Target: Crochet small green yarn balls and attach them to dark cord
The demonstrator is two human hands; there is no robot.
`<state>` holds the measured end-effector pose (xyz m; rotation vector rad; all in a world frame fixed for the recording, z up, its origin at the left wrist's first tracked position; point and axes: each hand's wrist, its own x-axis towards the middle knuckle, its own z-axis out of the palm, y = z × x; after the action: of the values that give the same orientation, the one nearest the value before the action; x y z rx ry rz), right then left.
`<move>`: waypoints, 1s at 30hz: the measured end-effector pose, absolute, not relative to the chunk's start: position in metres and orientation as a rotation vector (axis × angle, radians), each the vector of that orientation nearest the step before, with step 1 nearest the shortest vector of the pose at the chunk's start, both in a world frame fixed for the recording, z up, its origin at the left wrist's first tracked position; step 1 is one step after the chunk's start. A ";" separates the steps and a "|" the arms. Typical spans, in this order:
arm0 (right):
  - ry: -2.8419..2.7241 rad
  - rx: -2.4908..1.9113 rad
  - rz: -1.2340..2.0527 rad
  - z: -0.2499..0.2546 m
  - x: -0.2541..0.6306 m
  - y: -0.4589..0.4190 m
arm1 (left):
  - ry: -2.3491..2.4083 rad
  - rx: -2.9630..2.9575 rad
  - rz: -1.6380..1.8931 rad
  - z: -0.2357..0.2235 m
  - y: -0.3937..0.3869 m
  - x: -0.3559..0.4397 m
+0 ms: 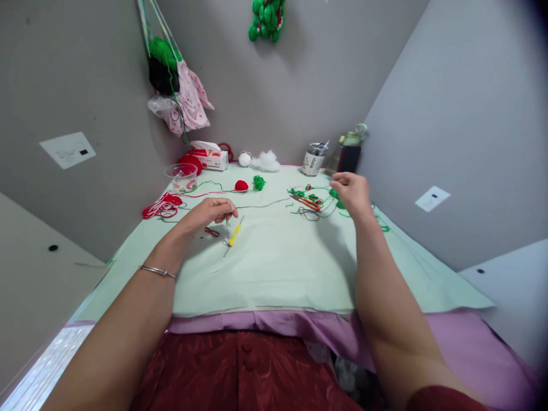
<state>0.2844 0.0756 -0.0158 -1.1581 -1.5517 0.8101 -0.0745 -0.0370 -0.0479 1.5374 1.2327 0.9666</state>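
My left hand [219, 210] hovers over the left part of the table, its fingers pinched on a thin dark yarn [265, 204]. From there the yarn runs right towards orange-handled scissors [307, 201]; its far end is too fine to follow. On the right, my right hand [351, 191] is raised with thumb and fingertips together; what they hold is too small to make out. Below the left hand lies a yellow-handled crochet hook [234, 235], beside a small red and black bundle [212, 232]. Green crocheted pieces [336, 197] lie near the right hand.
A red yarn ball [241, 186], a green yarn ball [258, 182] and loose red yarn [165, 205] lie on the table. Behind stand a clear tub [184, 181], tissue box [212, 158], white stuffing [266, 161], pen tin [313, 161] and bottle [351, 138]. Walls enclose three sides.
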 end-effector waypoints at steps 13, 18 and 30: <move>-2.027 -0.740 1.489 -0.035 0.162 0.001 | 1.158 1.598 0.897 -0.053 -0.039 -0.061; -1.692 -0.748 1.481 -0.028 0.187 0.023 | 1.146 1.575 0.895 -0.050 -0.038 -0.064; -1.275 -0.807 1.417 -0.011 0.233 0.053 | 1.169 1.499 0.920 -0.057 -0.031 -0.078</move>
<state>0.2332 0.0534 -0.0113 -0.8068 -1.2754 1.4167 -0.0777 -0.0306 -0.0567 1.4990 1.1687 0.9195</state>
